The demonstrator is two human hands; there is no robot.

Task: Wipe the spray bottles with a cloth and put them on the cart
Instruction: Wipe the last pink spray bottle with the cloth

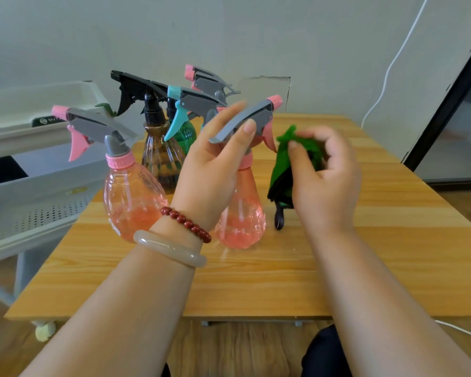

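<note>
Head view: the left hand (215,164) has its grip closed on the pink bottle (241,213). The fingers curl round the neck and the thumb lies along the grey sprayer top. The bottle's base seems to rest on the counter (256,284), probably so it stays upright and steady while being rubbed.

Just right of that bottle, the right hand (324,180) pinches a bunched green cloth (282,164), with its grip closed on the fabric. The cloth sits close beside the pink trigger. Whether it touches the trigger I cannot tell. Bunching gives a firm pad for working round the nozzle and trigger, which looks like the step in hand.

Left of the held bottle stands a second pink bottle (133,197). Behind and left of the held bottle are a brown bottle (159,156) and a green bottle (188,133), crowded together. They are presumably waiting to be wiped.

Farther left of the held bottle, beyond the counter's edge, is the white cart (38,183). It looks to be within reach of the left arm, so the left hand could likely carry the bottle across once wiping is done.
</note>
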